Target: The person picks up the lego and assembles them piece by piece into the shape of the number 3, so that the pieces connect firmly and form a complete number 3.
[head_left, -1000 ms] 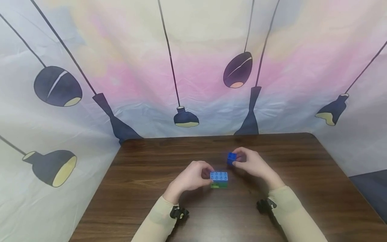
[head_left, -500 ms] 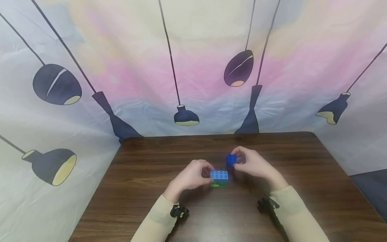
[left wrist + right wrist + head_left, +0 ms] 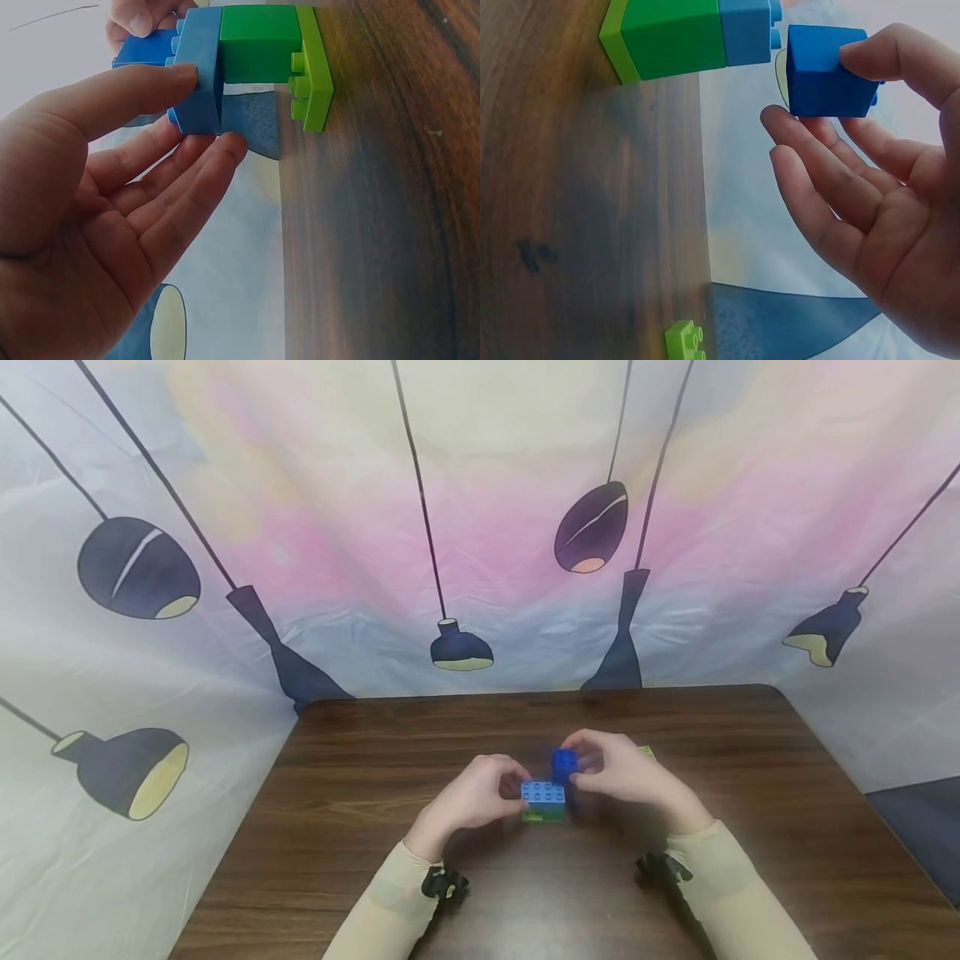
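Note:
A small stack of toy building bricks stands on the table: a lime-green brick (image 3: pixel 318 75) at the bottom, a green brick (image 3: pixel 260 43) in the middle and a light blue brick (image 3: pixel 542 792) on top. My left hand (image 3: pixel 482 795) pinches the light blue brick at its left end, thumb on the near side and fingers behind. Between the thumb and fingers of my right hand (image 3: pixel 618 766) is a dark blue brick (image 3: pixel 829 71), its studs facing up. It is held over the right end of the stack, with a narrow gap showing above the light blue studs in the right wrist view.
Another lime-green brick (image 3: pixel 681 342) lies on the table (image 3: pixel 360 793) to the right of the stack, mostly behind my right hand in the head view. Beyond the table's far edge hangs a cloth backdrop (image 3: pixel 337 527) printed with lamps.
My right hand has carried the dark blue brick leftward and nearer, to the stack. The lime-green brick behind that hand has come into view. My left hand keeps its place.

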### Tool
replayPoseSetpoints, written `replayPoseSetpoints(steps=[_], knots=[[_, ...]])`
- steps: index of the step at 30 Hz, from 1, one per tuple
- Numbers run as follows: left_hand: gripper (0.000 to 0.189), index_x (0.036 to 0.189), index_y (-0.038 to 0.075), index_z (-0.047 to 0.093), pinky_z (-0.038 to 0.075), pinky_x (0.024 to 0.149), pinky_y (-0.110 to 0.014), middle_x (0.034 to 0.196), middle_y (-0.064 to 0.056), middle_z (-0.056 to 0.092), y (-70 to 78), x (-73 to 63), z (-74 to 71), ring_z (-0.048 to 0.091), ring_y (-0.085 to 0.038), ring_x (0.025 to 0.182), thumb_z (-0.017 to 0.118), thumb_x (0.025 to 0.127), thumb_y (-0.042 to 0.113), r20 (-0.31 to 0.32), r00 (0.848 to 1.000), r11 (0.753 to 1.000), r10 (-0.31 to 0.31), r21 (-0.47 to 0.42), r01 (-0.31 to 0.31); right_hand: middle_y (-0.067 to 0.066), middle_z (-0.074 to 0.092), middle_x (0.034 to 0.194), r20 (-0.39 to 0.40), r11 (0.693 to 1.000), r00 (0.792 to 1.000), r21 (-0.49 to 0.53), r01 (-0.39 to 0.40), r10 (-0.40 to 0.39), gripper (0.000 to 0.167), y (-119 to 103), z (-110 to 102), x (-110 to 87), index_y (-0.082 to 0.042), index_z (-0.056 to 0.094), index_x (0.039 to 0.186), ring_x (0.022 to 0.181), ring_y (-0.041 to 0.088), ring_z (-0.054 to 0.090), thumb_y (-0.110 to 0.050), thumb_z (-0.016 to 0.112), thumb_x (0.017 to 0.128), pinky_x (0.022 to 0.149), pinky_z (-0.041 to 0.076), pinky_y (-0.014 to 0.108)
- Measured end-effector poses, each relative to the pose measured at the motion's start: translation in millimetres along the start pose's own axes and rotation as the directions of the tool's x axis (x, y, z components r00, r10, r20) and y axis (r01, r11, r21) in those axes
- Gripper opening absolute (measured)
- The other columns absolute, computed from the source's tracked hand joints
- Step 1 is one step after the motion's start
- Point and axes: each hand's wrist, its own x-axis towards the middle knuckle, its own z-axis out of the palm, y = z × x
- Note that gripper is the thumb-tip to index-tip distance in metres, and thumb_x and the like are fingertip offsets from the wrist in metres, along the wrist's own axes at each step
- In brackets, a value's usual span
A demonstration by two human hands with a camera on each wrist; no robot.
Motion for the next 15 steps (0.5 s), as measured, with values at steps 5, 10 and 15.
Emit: replayPoseSetpoints(steps=[5, 10, 15], knots=[[0.027, 0.113, 0.009, 0.077, 0.058, 0.082, -0.023, 0.103, 0.003, 0.073, -0.7, 0.6, 0.0, 0.07, -0.009, 0.09, 0.088, 0.089, 0.013, -0.001, 1.0, 1.0, 0.003, 0.001, -0.003, 0.004, 0.075, 0.117, 0.017, 1.0, 1.0, -0.007, 0.018, -0.018, 0.038, -2.7, 1.8, -0.5, -0.014, 0.067, 0.127, 0.107, 0.025, 0.073, -0.017, 0.083, 0.092, 0.09, 0.062, 0.043], [0.027, 0.113, 0.008, 0.077, 0.059, 0.082, -0.024, 0.103, 0.003, 0.073, -0.5, 0.4, 0.0, 0.071, -0.01, 0.091, 0.088, 0.089, 0.013, -0.001, 1.0, 1.0, 0.001, 0.002, -0.001, 0.001, 0.075, 0.114, 0.045, 0.999, 0.999, -0.018, 0.029, -0.028, 0.037, -3.9, 3.5, -0.8, -0.016, 0.066, 0.126, 0.105, 0.021, 0.073, -0.018, 0.083, 0.093, 0.09, 0.062, 0.041], [0.027, 0.113, 0.009, 0.077, 0.059, 0.082, -0.024, 0.103, 0.003, 0.072, -1.3, 0.1, 0.1, 0.071, -0.012, 0.091, 0.088, 0.089, 0.012, 0.0, 1.0, 1.0, 0.001, -0.002, -0.001, 0.003, 0.075, 0.115, 0.074, 0.998, 0.996, -0.014, 0.059, -0.058, 0.036, -6.5, 5.4, -1.6, -0.013, 0.066, 0.125, 0.104, 0.023, 0.074, -0.017, 0.083, 0.093, 0.088, 0.063, 0.043]])
